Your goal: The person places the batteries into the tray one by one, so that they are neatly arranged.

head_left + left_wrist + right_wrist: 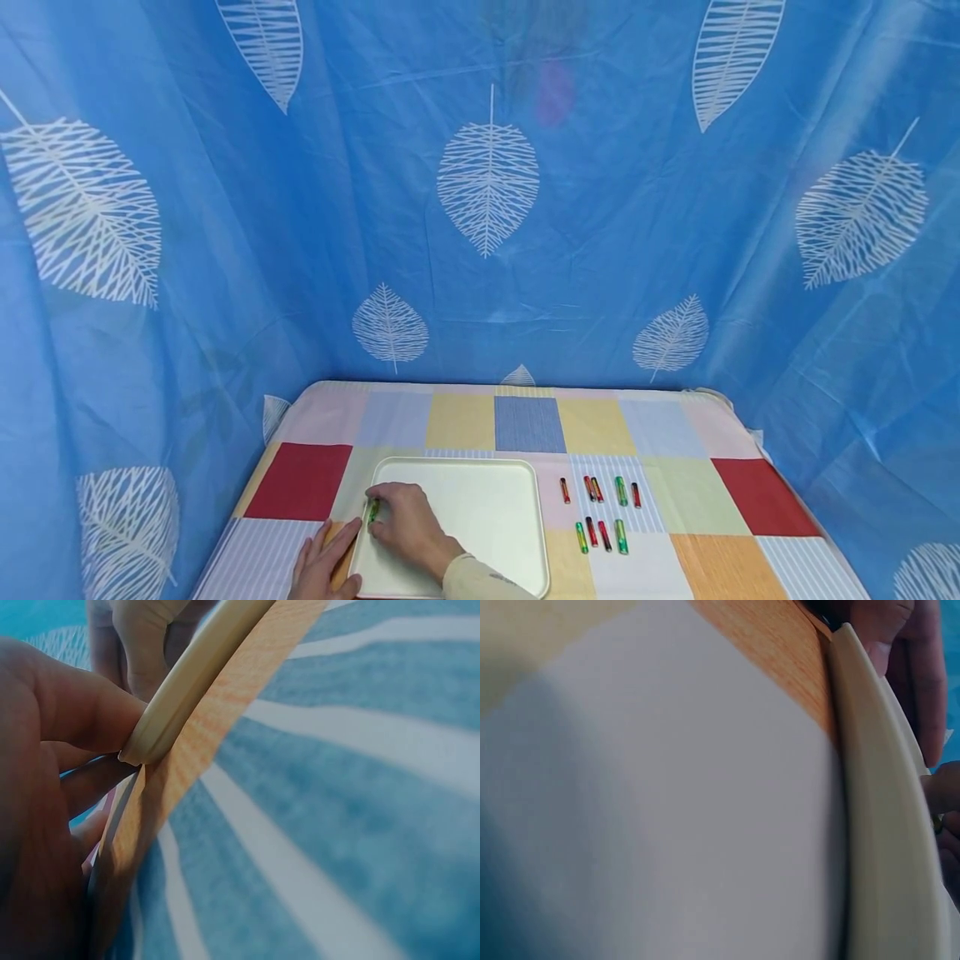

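Note:
A cream-coloured tray (487, 533) lies at the front of the table. My right hand (411, 525) reaches over its left part and pinches a green battery (373, 511) between thumb and fingers, close over the tray's left rim. At the near left corner my left hand (322, 562) holds the tray, its thumb at the near edge and its fingers along the left side. In the left wrist view, the thumb (90, 712) meets the tray's rim (187, 682). The right wrist view shows mostly the tray's near rim (889, 825), with both hands partly hidden behind it.
Right of the tray, batteries lie in two loose rows: several red and black ones (566, 490) and several green ones (621, 536). A patchwork cloth (592, 425) covers the table. Blue curtains with white leaves (487, 183) hang around its back and sides.

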A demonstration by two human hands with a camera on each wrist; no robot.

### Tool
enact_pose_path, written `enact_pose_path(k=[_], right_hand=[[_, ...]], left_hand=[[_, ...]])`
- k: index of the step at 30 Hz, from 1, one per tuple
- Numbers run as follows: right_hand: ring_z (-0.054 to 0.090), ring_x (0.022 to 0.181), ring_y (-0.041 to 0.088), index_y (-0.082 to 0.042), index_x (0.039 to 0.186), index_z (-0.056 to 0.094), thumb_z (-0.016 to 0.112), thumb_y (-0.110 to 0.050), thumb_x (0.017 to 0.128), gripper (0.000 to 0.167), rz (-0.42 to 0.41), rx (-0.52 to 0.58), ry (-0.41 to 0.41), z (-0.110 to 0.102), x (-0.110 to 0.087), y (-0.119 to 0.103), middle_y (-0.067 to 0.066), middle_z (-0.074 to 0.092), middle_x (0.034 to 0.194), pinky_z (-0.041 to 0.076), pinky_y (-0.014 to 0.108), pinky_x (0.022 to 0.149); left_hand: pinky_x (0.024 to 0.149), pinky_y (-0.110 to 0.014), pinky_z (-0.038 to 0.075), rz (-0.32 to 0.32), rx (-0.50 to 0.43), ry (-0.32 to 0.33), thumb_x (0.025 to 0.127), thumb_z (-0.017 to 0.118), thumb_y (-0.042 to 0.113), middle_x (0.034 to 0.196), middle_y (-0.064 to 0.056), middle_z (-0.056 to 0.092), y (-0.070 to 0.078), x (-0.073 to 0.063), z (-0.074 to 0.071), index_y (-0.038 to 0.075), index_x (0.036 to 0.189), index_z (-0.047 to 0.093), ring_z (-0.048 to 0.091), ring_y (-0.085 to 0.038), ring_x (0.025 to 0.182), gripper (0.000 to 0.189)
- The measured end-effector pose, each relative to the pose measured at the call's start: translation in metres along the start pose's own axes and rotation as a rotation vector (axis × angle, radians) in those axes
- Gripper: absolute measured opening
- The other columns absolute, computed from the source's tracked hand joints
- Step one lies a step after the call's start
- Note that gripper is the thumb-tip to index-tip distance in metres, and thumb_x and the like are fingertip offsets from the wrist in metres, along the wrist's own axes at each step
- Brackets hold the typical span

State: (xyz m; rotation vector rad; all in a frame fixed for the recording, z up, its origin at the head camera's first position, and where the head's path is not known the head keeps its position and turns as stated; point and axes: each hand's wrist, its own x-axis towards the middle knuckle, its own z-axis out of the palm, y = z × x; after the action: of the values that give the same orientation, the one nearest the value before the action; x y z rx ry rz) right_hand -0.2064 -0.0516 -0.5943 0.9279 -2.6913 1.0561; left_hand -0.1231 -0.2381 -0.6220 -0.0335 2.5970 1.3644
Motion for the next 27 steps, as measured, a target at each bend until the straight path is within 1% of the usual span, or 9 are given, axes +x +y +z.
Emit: enact_pose_path(k=[6, 11, 21, 27], right_hand=[[0.075, 0.112, 0.004, -0.01, 0.122, 0.082, 0.093, -0.008, 0.082, 0.041, -0.019, -0.012, 0.008, 0.0031, 0.0012, -0.0024, -0.003, 0.084, 0.115, 0.058, 0.019, 0.103], [0.074, 0.113, 0.003, -0.01, 0.123, 0.082, 0.092, -0.009, 0.083, 0.041, -0.009, -0.025, 0.004, 0.0027, 0.0005, -0.0028, -0.004, 0.083, 0.116, 0.058, 0.019, 0.103], [0.074, 0.117, 0.005, -0.011, 0.126, 0.081, 0.092, -0.011, 0.084, 0.043, -0.013, -0.027, -0.008, 0.0011, -0.0003, -0.0021, -0.004, 0.083, 0.12, 0.058, 0.02, 0.105], [0.073, 0.113, 0.001, -0.011, 0.125, 0.082, 0.092, -0.013, 0.083, 0.043, -0.033, -0.031, -0.011, -0.0029, -0.0014, -0.0007, -0.005, 0.083, 0.119, 0.057, 0.018, 0.103]], left_hand=[[0.128, -0.079, -0.008, -0.02, 0.013, -0.019, 0.09, 0.079, 0.033, 0.164, -0.027, 0.049, -0.0022, 0.0026, -0.0006, 0.001, 0.164, 0.045, 0.009, -0.057, 0.16, 0.087], [0.128, -0.078, -0.008, -0.031, 0.004, -0.023, 0.089, 0.08, 0.027, 0.163, -0.027, 0.051, -0.0018, 0.0052, 0.0004, 0.001, 0.163, 0.046, 0.01, -0.057, 0.159, 0.085], [0.128, -0.078, -0.006, -0.043, 0.016, -0.014, 0.086, 0.08, 0.024, 0.162, -0.027, 0.052, -0.003, 0.0072, 0.002, 0.001, 0.163, 0.047, 0.011, -0.057, 0.159, 0.087], [0.129, -0.078, -0.005, -0.041, 0.028, -0.009, 0.086, 0.081, 0.024, 0.162, -0.026, 0.053, -0.0032, 0.0068, 0.0018, 0.001, 0.163, 0.048, 0.012, -0.058, 0.158, 0.087]])
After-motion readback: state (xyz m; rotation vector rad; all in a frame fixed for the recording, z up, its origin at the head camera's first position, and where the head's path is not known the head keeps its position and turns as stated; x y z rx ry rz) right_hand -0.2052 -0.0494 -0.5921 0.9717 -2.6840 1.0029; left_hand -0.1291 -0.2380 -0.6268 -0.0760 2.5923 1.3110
